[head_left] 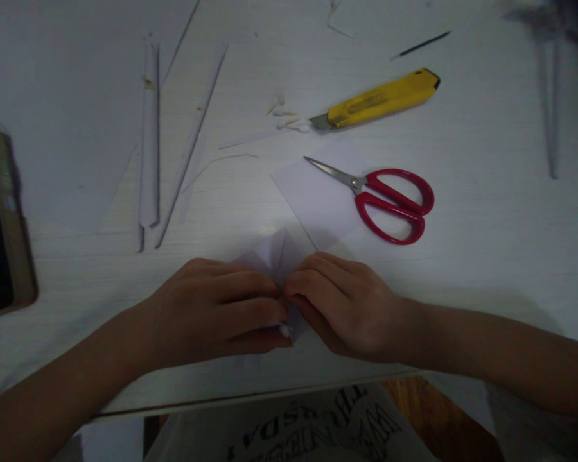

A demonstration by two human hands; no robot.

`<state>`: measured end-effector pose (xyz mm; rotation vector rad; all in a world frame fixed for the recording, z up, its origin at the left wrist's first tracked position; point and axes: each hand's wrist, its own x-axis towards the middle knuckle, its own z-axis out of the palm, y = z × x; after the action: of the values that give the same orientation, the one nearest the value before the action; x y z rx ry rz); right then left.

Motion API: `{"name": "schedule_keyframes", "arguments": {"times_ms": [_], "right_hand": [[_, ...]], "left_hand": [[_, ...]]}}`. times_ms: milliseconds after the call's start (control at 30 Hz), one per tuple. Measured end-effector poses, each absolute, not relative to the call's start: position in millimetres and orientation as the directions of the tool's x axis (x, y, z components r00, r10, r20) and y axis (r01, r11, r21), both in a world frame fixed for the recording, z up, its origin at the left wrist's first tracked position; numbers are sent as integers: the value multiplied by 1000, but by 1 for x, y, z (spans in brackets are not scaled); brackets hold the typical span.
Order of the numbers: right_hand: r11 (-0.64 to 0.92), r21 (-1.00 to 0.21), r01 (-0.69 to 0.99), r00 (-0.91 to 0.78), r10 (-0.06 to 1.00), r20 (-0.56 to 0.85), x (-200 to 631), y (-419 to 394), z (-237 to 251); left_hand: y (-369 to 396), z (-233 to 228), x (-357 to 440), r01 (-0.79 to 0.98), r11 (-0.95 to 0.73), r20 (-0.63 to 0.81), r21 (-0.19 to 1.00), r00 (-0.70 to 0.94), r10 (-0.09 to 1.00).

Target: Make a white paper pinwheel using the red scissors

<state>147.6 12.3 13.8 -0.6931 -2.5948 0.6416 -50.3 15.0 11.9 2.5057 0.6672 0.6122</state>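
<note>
Near the table's front edge, a folded piece of white paper [272, 251] lies between my two hands, a creased point showing beyond the fingers. My left hand [231, 308] has its fingers closed on the paper's left part. From the other side my right hand [340, 298] pinches it, its fingertips meeting the left ones. Much of the paper is hidden under both hands. Just beyond the right hand is a flat white paper sheet [318, 192], with red-handled scissors [356, 184] lying partly over it.
A yellow utility knife [383, 99], its blade out, lies beside several cut cotton swab ends [289, 122]. Rolled paper tubes [150, 135] lie at the left, near a large paper sheet [67, 115]. A phone [9, 218] is at the left edge, a thin dark rod [424, 43] far right.
</note>
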Motion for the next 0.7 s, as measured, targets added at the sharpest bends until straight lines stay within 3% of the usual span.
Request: {"name": "schedule_keyframes", "arguments": {"times_ms": [700], "right_hand": [[822,-443,357,-810,509,291,146,11,13]], "left_hand": [[12,11,-50,348,-801,290,487,801,524]]}}
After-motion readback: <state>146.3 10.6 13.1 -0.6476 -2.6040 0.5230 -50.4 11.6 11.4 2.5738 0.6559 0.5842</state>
